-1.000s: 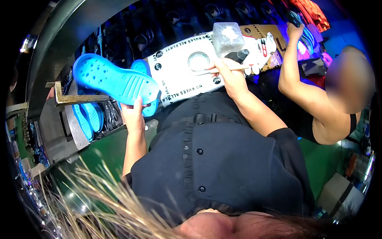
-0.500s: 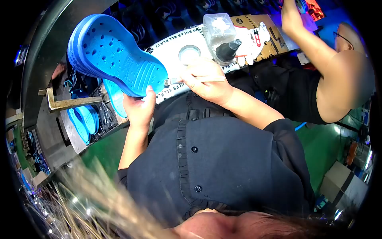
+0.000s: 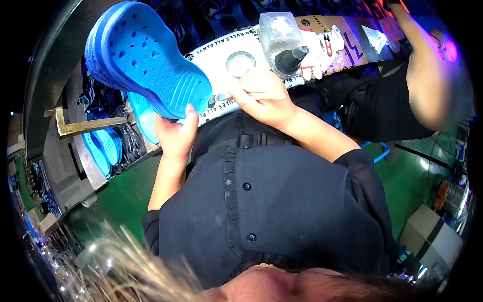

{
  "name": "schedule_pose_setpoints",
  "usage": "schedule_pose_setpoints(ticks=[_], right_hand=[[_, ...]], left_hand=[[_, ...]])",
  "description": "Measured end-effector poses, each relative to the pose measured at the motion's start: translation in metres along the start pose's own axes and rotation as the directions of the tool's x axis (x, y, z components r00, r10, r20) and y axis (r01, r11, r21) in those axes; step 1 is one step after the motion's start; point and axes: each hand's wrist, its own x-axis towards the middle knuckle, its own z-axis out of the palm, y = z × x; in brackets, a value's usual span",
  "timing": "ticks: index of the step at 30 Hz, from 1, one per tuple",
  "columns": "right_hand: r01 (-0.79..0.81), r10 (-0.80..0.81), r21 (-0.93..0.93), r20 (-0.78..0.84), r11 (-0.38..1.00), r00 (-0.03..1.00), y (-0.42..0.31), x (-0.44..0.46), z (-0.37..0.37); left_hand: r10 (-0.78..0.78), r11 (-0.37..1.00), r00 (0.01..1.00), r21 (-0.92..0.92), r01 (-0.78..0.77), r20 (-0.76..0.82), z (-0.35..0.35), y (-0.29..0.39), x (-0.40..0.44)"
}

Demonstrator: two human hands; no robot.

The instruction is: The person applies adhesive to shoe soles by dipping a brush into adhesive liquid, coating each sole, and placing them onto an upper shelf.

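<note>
Evidently a blue shoe sole in one hand, a brush in the other

Left hand [image 3: 176, 132] grips the blue sole [image 3: 151, 65] by its narrow, ridged end, thumb on top, fingers out of sight underneath. The sole is in the air at the bench's left end, tilted, its broad, holed end toward the far edge. Right hand [image 3: 264, 98] is closed in a pinch on a slim brush [image 3: 221, 97]; brush tip at the rim of the narrow end, actual contact too small to confirm.

Bench near the hands: white printed sheet [image 3: 216, 55] over the middle stretch. On it a round dish [image 3: 228, 61], just beyond the right hand. Clear square container [image 3: 279, 32] by the far edge; black cone-topped bottle [image 3: 290, 60] beside it, closer to the near edge. Further right, white-and-red gloves [image 3: 314, 55] with red-handled snips [image 3: 328, 45] on them, then brown cardboard [image 3: 353, 38] toward the right end.

Left end: second blue piece [image 3: 142, 116] partly hidden behind the held one; more blue pieces [image 3: 109, 146] lie lower, near a metal bracket [image 3: 90, 127].

Beyond the right end, a co-worker's arm [image 3: 415, 25] reaches toward the far side; that hand is mostly cut off.
</note>
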Motion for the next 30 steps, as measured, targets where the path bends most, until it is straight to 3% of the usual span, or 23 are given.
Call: schedule_pose_setpoints(ticks=[5, 6, 9, 12, 17, 21, 27, 30], right_hand=[[-0.157, 0.162, 0.057, -0.099, 0.986, 0.982, 0.0, -0.005, -0.003], [-0.159, 0.164, 0.058, -0.097, 0.986, 0.982, 0.0, -0.004, -0.003], [0.061, -0.06, 0.02, -0.058, 0.998, 0.997, -0.001, -0.002, 0.003], [0.058, -0.058, -0.053, 0.011, 0.997, 0.998, 0.001, -0.003, 0.001], [0.037, -0.035, 0.03, -0.036, 0.999, 0.999, 0.006, -0.007, 0.001], [0.07, -0.07, 0.005, -0.031, 0.998, 0.997, 0.002, -0.003, 0.003], [0.053, -0.054, 0.093, 0.007, 0.994, 0.999, 0.003, -0.008, 0.0], [-0.074, 0.087, 0.205, -0.055, 0.976, 0.995, 0.007, -0.012, 0.0]], left_hand=[[0.051, 0.998, 0.999, 0.032, -0.051, -0.007, 0.0, -0.001, -0.001], [0.048, 0.998, 0.999, 0.032, -0.048, -0.007, 0.0, -0.002, -0.001], [0.096, 0.994, 0.995, 0.058, -0.097, 0.02, 0.001, -0.005, -0.001], [0.152, 0.988, 0.988, 0.04, -0.152, 0.011, 0.004, -0.005, 0.0], [0.271, 0.953, 0.962, 0.136, -0.272, 0.026, 0.002, -0.009, 0.002], [0.213, 0.977, 0.977, 0.003, -0.213, -0.018, 0.007, -0.007, 0.001], [0.285, 0.957, 0.957, 0.064, -0.282, -0.048, 0.003, -0.017, 0.001], [0.328, 0.941, 0.945, 0.093, -0.326, -0.005, 0.0, -0.019, 0.001]])
